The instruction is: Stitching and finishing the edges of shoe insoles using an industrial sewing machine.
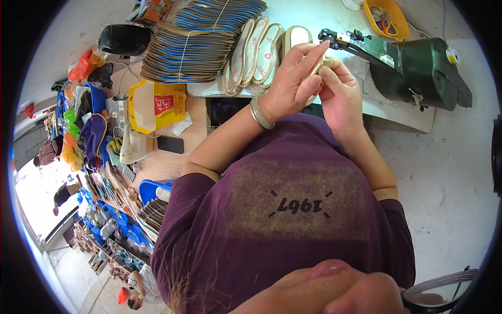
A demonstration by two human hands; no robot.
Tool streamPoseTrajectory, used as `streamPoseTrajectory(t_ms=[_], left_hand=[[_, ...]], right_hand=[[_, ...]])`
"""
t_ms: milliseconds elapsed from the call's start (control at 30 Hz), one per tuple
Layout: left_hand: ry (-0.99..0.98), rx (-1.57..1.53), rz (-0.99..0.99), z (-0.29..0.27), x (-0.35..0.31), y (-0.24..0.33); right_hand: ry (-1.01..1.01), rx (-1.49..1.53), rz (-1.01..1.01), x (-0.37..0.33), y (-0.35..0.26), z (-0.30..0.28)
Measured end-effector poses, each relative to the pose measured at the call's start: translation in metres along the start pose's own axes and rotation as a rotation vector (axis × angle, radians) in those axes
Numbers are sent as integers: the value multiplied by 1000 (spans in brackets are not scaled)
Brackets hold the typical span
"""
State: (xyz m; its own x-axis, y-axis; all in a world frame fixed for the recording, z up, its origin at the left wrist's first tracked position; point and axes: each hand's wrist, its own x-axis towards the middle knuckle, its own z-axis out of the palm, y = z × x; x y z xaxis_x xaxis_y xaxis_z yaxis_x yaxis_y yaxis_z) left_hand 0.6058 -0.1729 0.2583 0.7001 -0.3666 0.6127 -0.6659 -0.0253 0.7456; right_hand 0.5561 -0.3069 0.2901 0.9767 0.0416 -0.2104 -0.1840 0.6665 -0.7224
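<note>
A small beige-edged piece point(317, 67), apparently a shoe insole seen nearly edge-on, is held between my two hands by the machine's narrow end. My left hand point(294, 78), with a bangle at the wrist, pinches it from the left, forefinger stretched toward the machine tip. Thumb and fingers of my right hand point(342, 91) grip its other side. Most of the piece is hidden behind my fingers. The dark green sewing machine point(389, 57) reaches in from the right. Just beyond my left hand, a pale insole with a beige rim point(299, 35) lies on the white table.
Several patterned insoles point(254, 52) lean beside tied stacks of brown and blue soles point(191, 55). Further left are a yellow box point(144, 118), a black phone point(170, 144) and a blue bin point(149, 189). A yellow basket point(374, 23) with scissors stands at the far right.
</note>
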Motion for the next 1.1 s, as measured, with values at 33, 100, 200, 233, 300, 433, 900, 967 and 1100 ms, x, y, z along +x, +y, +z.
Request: streamPoseTrajectory(t_ms=[33,100,200,233,300,433,900,967,1100], left_hand=[[-8,31,36,0,0,0],[7,-20,11,2,1,3],[11,-41,17,1,3,4],[8,-42,27,2,3,4],[-3,-24,18,-1,1,5],[-71,81,57,-6,-1,-3],[-159,-471,-409,-15,0,13],[-74,-475,-364,-17,8,15],[-241,-274,-583,-41,17,12]], right_hand=[[-11,-7,-7,1,0,-2],[-65,17,33,2,-3,-7],[-143,70,147,4,-11,-11],[-132,59,165,5,-12,-11],[-122,53,197,7,-13,-12],[-95,22,228,7,-10,-15],[-16,-272,150,19,-7,0],[-3,-435,98,17,-14,4],[80,-666,-232,19,-35,-2]])
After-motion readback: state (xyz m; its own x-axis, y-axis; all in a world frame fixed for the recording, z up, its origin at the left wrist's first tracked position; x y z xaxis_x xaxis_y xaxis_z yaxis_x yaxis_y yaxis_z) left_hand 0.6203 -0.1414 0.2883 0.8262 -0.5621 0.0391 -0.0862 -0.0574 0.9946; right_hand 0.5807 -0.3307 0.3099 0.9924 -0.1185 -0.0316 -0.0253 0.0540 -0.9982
